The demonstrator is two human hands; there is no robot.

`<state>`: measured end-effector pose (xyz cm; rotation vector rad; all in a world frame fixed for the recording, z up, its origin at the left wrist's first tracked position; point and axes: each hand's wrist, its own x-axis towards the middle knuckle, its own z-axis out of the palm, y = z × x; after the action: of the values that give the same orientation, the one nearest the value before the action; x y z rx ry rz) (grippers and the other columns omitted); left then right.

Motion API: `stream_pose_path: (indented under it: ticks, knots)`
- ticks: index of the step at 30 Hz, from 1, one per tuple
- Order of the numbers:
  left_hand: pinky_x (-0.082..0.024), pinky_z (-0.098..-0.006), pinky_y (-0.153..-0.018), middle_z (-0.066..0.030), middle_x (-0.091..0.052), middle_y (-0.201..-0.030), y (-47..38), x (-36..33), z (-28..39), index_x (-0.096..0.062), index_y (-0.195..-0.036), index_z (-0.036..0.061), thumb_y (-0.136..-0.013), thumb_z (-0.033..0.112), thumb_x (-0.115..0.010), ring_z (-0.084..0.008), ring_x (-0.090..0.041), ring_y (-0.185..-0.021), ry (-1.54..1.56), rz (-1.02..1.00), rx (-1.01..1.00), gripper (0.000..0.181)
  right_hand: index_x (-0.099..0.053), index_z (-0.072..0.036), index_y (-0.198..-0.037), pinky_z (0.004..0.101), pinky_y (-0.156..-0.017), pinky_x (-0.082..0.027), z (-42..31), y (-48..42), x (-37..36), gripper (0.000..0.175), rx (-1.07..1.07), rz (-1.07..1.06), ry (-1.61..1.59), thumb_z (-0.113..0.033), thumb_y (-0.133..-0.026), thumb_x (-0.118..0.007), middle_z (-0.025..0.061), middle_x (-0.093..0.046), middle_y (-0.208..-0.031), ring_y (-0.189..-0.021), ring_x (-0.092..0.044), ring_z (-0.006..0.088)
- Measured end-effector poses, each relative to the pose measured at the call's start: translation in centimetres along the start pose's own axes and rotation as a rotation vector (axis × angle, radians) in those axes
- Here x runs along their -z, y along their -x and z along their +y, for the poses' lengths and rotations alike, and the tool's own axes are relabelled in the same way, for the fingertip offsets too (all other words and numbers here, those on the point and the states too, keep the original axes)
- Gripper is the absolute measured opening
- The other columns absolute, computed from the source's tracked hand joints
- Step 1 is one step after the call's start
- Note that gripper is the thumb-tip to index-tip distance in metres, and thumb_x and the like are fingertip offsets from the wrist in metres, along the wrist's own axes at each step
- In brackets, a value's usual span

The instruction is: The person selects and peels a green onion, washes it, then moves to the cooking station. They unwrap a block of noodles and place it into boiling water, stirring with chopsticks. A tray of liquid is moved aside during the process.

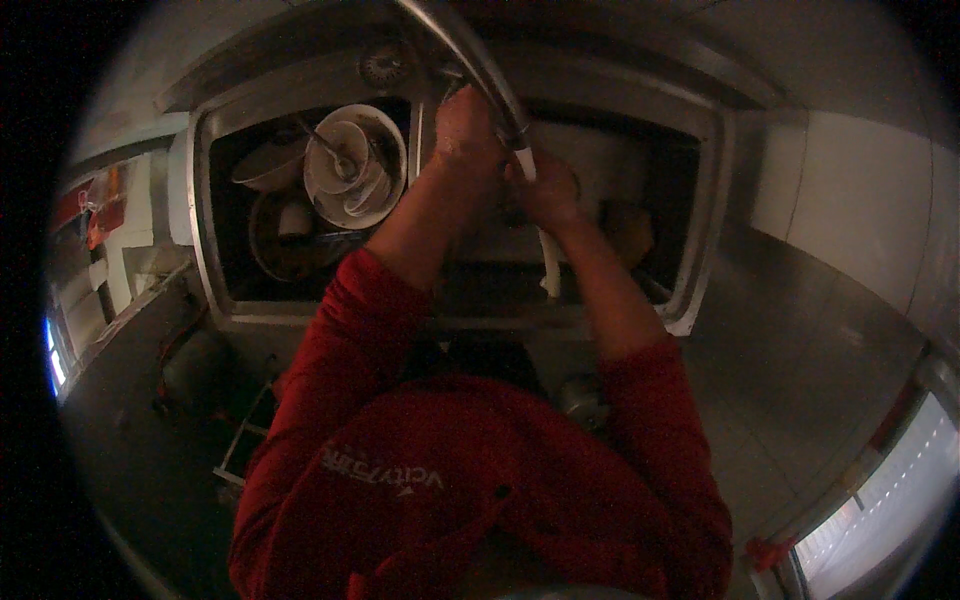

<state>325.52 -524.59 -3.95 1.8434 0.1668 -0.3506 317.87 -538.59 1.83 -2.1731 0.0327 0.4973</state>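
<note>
My left hand (468, 124) is over the divider side of the right sink basin, close beside the curved metal faucet (480, 67); its fingers are mostly hidden. Just under the spout's white tip is my right hand (551, 191), with fingers bent and blurred in the dim light. Whether either hand grips something cannot be told. A pale narrow strip (552, 262) shows below my right wrist, inside the basin; what it is stays unclear. In the left basin, a large white bowl (398, 169) holds smaller bowls and a metal spoon (343, 165).
The steel double sink's rim (199, 187) surrounds both basins. Another bowl (266, 169) and a dark round pan (262, 240) lie in the left basin. A yellowish-brown object (636, 232) is at the right basin's right side. A steel counter (795, 300) extends to the right.
</note>
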Motion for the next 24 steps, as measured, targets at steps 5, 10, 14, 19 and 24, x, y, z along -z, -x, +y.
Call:
stream_pose_path:
  ticks: [5, 10, 14, 19, 24]
  knots:
    - [-0.045, -0.0355, -0.095, -0.0096, -0.062, -0.113, 4.6, 0.2, 2.9, -0.052, -0.123, 0.0074, -0.096, 0.032, -0.053, -0.0231, -0.058, -0.107, 0.936, -0.160, 0.182, 0.037, -0.057, -0.006, -0.121, 0.0445, -0.077, -0.050, 1.0, -2.0, 0.2, 0.052, -0.069, 0.289, -0.287, -0.050, -0.092, -0.056, 0.0170, -0.064, -0.106, -0.090, -0.063, 0.0350]
    - [-0.041, -0.0345, -0.097, -0.0149, -0.056, -0.126, 10.7, -0.6, 4.8, -0.048, -0.131, 0.0007, -0.096, 0.049, -0.050, -0.0230, -0.051, -0.117, 0.426, -0.422, 0.260, 0.060, -0.054, -0.003, -0.119, 0.0431, -0.083, -0.048, 0.7, -5.2, -0.7, 0.053, -0.421, 0.259, -1.213, -0.050, -0.094, -0.051, 0.0116, -0.062, -0.099, -0.089, -0.060, 0.0332]
    - [-0.046, -0.0350, -0.092, -0.0132, -0.059, -0.119, 9.3, -0.1, 3.2, -0.049, -0.129, 0.0021, -0.095, 0.030, -0.056, -0.0232, -0.057, -0.108, 0.475, -0.390, 0.175, 0.044, -0.050, -0.001, -0.124, 0.0426, -0.089, -0.045, -0.7, -3.6, -1.2, 0.058, -0.118, 0.232, -0.952, -0.052, -0.095, -0.047, 0.0134, -0.061, -0.104, -0.098, -0.058, 0.0351]
    - [-0.048, -0.0354, -0.086, -0.0111, -0.057, -0.115, 7.6, -0.9, 1.6, -0.039, -0.131, 0.0069, -0.092, 0.011, -0.055, -0.0233, -0.057, -0.104, 0.788, -0.217, 0.396, 0.043, -0.038, -0.001, -0.142, 0.0393, -0.096, -0.044, -1.0, 2.7, -2.0, 0.068, -0.228, 0.069, -0.427, -0.051, -0.096, -0.048, 0.0198, -0.056, -0.130, -0.117, -0.055, 0.0335]
    - [-0.050, -0.0371, -0.082, -0.0098, -0.061, -0.105, 8.3, 0.7, 2.7, -0.051, -0.119, 0.0026, -0.092, 0.022, -0.058, -0.0223, -0.059, -0.097, 0.944, -0.360, 0.328, 0.033, -0.041, 0.002, -0.134, 0.0413, -0.088, -0.047, -0.5, 3.6, -1.2, 0.059, -0.254, -0.123, -0.320, -0.042, -0.096, -0.052, 0.0207, -0.060, -0.120, -0.105, -0.060, 0.0321]
